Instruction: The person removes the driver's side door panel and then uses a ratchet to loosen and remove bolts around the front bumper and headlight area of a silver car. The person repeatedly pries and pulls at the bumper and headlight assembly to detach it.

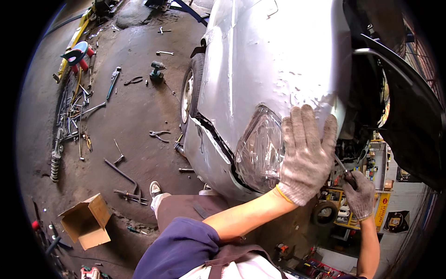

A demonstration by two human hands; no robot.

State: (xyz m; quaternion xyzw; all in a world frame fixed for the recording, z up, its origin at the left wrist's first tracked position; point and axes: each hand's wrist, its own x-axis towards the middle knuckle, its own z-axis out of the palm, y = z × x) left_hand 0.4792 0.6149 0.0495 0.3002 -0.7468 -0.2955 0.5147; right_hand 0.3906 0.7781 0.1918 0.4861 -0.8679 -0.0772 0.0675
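Observation:
My left hand [306, 156], in a grey knitted work glove, lies with fingers stretched out on the silver car body [260, 56] beside the clear headlight [260, 149]. Dents and ripples mark the metal just beyond its fingertips. Lower right, my gloved right hand [361, 197] is closed around the dark handle of a screwdriver-like tool [349, 177]. The tool's metal shaft points up and left toward the panel's edge, close to my left hand. Where its tip rests is hidden. A gap runs between the fender and the silver bumper [209, 153].
A dark raised panel [409, 102] stands right of the engine opening. On the floor at left lie a cordless drill [157, 72], pliers [159, 135], an adjustable wrench [113, 83], several loose tools and an open cardboard box [88, 221]. A low stool [78, 53] stands farther off.

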